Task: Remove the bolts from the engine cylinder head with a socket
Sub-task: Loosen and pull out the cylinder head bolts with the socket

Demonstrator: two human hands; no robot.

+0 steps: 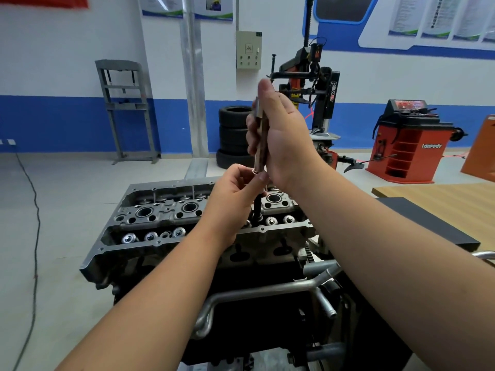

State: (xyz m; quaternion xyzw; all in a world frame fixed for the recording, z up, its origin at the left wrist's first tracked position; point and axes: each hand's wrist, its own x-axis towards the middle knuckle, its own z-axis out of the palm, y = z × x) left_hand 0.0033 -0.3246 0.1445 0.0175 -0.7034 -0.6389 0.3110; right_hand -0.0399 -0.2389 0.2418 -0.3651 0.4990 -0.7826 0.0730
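— Where the forearms reach in from the bottom, what sits nearest?
— Bent metal pipes [257, 290] on the dark engine block, just under the head [150, 220].
— And the hands?
— Both are raised over the head's right half. The left hand [235, 194] curls its fingers and thumb round the lower end of the socket [260, 140], where a dark bolt [257, 207] hangs out below it, its tip just above the head. The right hand [281, 135] grips the socket higher up, thumb pointing up, holding it upright.
— Beyond them?
— A wooden table [439, 199] with a black slab [428, 223] to the right. Farther back, stacked tyres [233, 135], a tyre changer [318, 97], a red balancer [409, 143] and a grey press frame [126, 108] against the blue-and-white wall.
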